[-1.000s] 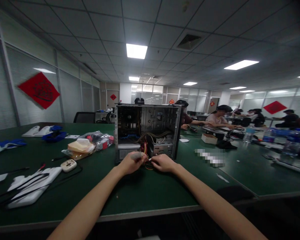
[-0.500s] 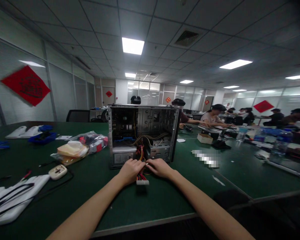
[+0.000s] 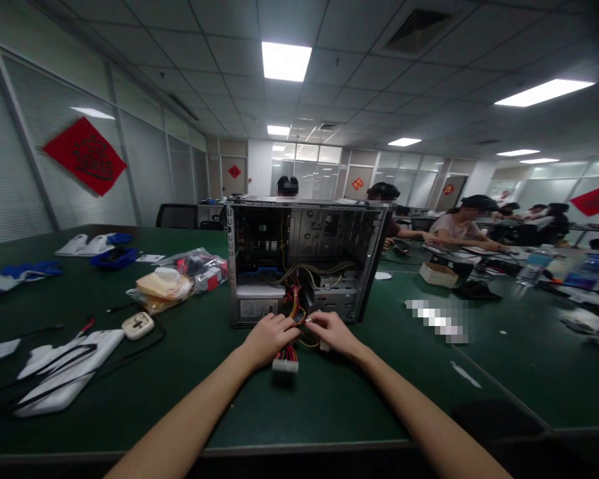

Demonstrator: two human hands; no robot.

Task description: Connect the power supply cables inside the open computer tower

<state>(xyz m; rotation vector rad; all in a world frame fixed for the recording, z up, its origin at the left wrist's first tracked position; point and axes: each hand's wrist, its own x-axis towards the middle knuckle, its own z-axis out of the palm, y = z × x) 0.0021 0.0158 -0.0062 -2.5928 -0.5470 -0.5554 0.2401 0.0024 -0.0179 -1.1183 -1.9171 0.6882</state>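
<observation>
An open computer case (image 3: pixel 304 259) stands on the green table (image 3: pixel 329 399), its side panel off. A bundle of red, yellow and black wires (image 3: pixel 295 307) runs out of its lower front. My left hand (image 3: pixel 269 336) is closed around this wire bundle, and a white connector (image 3: pixel 285 365) hangs from it onto the table. My right hand (image 3: pixel 335 330) pinches a small piece at the end of the wires, close to the left hand. Both hands sit just in front of the case.
At the left lie a plastic bag with parts (image 3: pixel 180 279), a white adapter (image 3: pixel 138 325), a white device with black cables (image 3: pixel 60 372) and blue gloves (image 3: pixel 27 271). Other people sit at tables at the right, among boxes and bottles (image 3: pixel 529 271).
The white connector has come out from the case and now hangs below my left hand on the table. Both hands stay together at the wires. The camera has shifted slightly.
</observation>
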